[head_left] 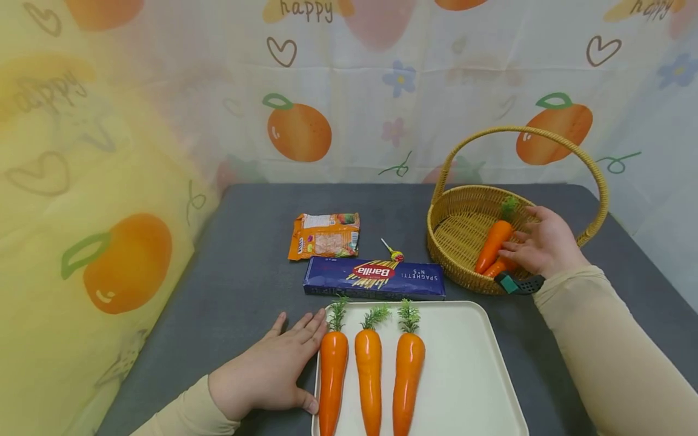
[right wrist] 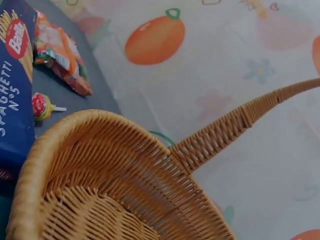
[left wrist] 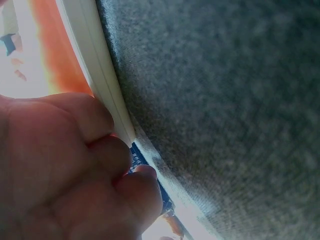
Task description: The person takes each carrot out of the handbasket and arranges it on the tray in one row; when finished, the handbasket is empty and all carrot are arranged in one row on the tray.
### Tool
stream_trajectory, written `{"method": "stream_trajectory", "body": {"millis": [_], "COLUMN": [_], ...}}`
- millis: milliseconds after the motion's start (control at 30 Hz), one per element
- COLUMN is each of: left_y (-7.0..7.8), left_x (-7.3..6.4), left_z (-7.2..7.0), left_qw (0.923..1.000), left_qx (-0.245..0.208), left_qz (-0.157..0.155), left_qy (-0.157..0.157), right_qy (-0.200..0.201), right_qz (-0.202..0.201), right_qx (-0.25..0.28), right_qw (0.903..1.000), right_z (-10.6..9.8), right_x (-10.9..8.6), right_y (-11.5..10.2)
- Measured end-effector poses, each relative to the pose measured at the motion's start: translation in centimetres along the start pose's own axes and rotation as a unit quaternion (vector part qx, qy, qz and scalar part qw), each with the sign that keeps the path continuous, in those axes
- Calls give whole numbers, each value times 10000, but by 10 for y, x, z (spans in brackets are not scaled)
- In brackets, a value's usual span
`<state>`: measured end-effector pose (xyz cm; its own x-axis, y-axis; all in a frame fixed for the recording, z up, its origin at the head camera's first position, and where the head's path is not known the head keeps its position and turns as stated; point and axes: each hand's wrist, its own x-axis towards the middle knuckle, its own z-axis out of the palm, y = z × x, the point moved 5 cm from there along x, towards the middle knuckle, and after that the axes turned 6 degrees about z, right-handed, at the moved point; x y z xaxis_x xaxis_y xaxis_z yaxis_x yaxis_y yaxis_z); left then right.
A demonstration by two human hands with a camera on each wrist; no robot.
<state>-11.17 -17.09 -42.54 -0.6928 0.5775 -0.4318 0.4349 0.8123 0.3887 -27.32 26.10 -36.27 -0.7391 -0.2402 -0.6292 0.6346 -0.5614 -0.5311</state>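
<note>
My left hand [head_left: 272, 366] rests at the left edge of a cream tray [head_left: 463, 363], fingers spread along its rim and thumb near the lower side. Three orange carrots with green tops lie side by side on the tray: a left carrot [head_left: 332, 381], a middle carrot [head_left: 369, 378] and a right carrot [head_left: 408, 381]. Over the right side of a wicker basket [head_left: 455, 224] reaches my right hand [head_left: 545, 245], its fingers loosely extended beside a carrot [head_left: 493, 245] inside. Another carrot [head_left: 500, 266] in the basket is partly hidden by that hand.
Behind the tray lies a blue spaghetti box [head_left: 327, 275]. An orange snack packet [head_left: 324, 236] and a lollipop [head_left: 396, 255] are farther back on the dark grey table [head_left: 256, 242]. The basket's tall handle [head_left: 597, 181] arches above the right hand. A printed curtain [head_left: 349, 91] hangs behind.
</note>
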Motion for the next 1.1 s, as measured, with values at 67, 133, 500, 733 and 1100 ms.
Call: {"method": "stream_trajectory", "body": {"millis": [67, 133, 500, 733, 1100], "left_y": [0, 0, -2, -1, -3], "left_x": [1, 1, -1, -1, 0], "left_z": [0, 1, 2, 3, 5], "left_qw": [10000, 10000, 10000, 9997, 9998], "left_qx": [-2, 0, -2, 78, 87], "left_qz": [-5, -9, 14, 168, 128], "left_qy": [1, 5, 38, 148, 134], "right_qy": [67, 158, 589, 794, 184], "right_qz": [15, 43, 485, 600, 807], "right_qx": [138, 248, 777, 1131, 432], "right_qw": [9999, 9996, 9941, 9886, 9956], "right_z": [3, 8, 33, 32, 40], "right_x": [4, 9, 43, 57, 75], "right_y": [1, 3, 10, 8, 6]}}
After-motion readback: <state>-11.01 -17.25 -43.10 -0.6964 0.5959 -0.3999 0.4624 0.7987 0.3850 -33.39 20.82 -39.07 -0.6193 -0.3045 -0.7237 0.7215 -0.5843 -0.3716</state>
